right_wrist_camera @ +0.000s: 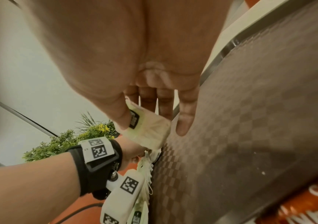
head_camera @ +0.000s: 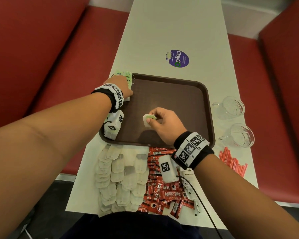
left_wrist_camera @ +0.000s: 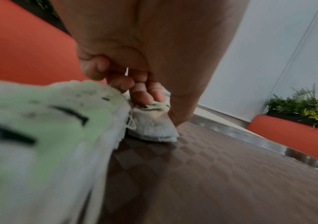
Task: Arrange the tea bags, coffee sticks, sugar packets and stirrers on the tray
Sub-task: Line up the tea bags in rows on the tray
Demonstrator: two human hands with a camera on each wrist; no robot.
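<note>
Left hand (head_camera: 121,85) on edge-row tea bags (head_camera: 128,75), right hand's (head_camera: 164,125) bag (head_camera: 148,119) over bare tray (head_camera: 179,100)

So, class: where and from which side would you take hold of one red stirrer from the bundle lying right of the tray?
Pinch a stirrer mid-length, coming from above. They lie flat on the table, thin and packed side by side, so only their tops are exposed; an outer one is likely easiest.

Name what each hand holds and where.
Right hand pinches a loose tea bag at its green tag; left hand pinches a tray tea bag by its top.
</note>
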